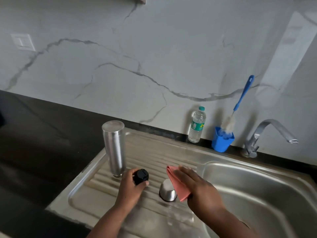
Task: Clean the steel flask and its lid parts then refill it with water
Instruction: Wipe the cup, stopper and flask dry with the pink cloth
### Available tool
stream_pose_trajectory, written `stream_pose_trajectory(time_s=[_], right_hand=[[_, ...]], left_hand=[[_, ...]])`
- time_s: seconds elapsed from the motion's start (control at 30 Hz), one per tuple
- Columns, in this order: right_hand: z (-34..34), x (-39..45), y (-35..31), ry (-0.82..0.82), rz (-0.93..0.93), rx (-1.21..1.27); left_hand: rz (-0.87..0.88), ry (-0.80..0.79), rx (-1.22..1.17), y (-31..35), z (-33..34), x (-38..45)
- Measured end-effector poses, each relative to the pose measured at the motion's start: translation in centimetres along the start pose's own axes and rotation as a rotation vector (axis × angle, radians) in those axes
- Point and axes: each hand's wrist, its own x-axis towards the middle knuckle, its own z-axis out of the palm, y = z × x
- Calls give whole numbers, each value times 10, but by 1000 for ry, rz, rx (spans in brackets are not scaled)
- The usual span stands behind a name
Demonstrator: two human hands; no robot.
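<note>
two hands busy: left hand (131, 188) fingers curl round black plastic stopper (141, 176); right hand (197, 182) fingers pressed together, flat against folded pink cloth (176, 183), i judge for drying; cylindrical steel flask (114, 148) and steel cup lid (167, 190) inverted on steel draining board (89, 193), likely draining.

Home kitchen: steel sink (257, 186) with drainboard, tap (267, 133), marble backsplash (154, 48), dark counter (42, 134)
</note>
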Motion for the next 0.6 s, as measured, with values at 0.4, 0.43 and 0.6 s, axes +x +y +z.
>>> stream_pose_trajectory(time_s=[0.4, 0.43, 0.6], right_hand=[[3, 2, -2, 56, 129, 3], [2, 3, -3, 58, 129, 4], [-1, 9, -10, 76, 134, 42]], left_hand=[[182, 4, 100, -12, -7, -4], [214, 61, 89, -10, -12, -7], [270, 329, -96, -1, -44, -10]])
